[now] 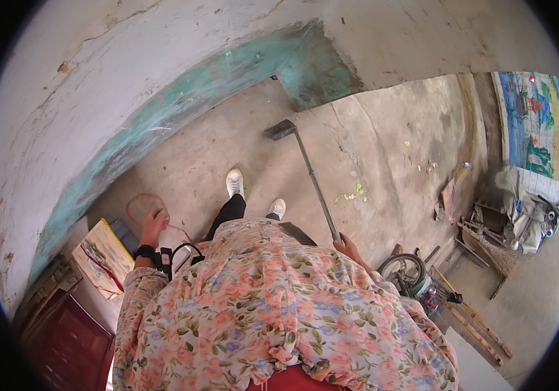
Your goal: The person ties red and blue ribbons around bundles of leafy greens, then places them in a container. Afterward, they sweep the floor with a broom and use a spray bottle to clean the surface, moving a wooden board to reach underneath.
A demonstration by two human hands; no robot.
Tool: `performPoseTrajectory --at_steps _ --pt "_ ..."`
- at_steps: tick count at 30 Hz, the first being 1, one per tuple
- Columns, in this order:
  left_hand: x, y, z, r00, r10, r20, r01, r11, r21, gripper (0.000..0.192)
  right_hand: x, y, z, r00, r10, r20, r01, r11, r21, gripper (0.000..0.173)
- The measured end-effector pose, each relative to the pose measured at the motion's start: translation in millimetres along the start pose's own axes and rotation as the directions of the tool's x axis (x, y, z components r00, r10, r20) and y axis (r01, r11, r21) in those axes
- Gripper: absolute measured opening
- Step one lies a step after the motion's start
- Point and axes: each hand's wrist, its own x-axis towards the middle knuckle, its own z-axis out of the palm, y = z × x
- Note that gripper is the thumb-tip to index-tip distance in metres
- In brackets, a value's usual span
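My right hand (349,248) is closed around the upper end of a broom's metal handle (314,181). The handle runs away from me to a dark bristled broom head (280,129), which rests on the concrete floor near the wall corner. Out to the left, my left hand (156,224) has its fingers curled on a thin red cord (135,199). Part of that cord loops out past the hand, and another length trails towards my body. By my shirt hem lies a flat dark panel (299,233), partly hidden by the shirt; I cannot tell what it is.
A white and green wall (201,93) curves along the left and front. Cardboard box (106,259) and dark red door (72,347) are at lower left. On the right are a wheel (401,273), wooden strips (477,332), a twig broom (492,251) and plastic sheeting (528,210). Leaf scraps (350,196) dot the floor.
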Motion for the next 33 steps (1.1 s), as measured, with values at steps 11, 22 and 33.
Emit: performPoseTrajectory --at_steps 11,22,33 --pt "-10.5 13.3 -6.4 0.999 0.017 -0.045 -0.013 0.997 0.082 0.041 81.3 -63.7 12.6 0.988 -0.142 0.064 0.153 0.965 -0.215 0.045" --pt "9.8 8.8 21.4 0.997 -0.008 0.081 0.01 1.0 -0.017 0.026 -66.4 54.9 -35.5 0.961 0.035 -0.274 -0.049 0.998 -0.046 0.042" --pt "-15.4 59.0 24.3 1.0 0.024 -0.007 -0.023 0.989 0.143 0.029 72.0 -33.4 8.2 0.999 -0.014 0.029 0.007 0.97 0.243 0.043"
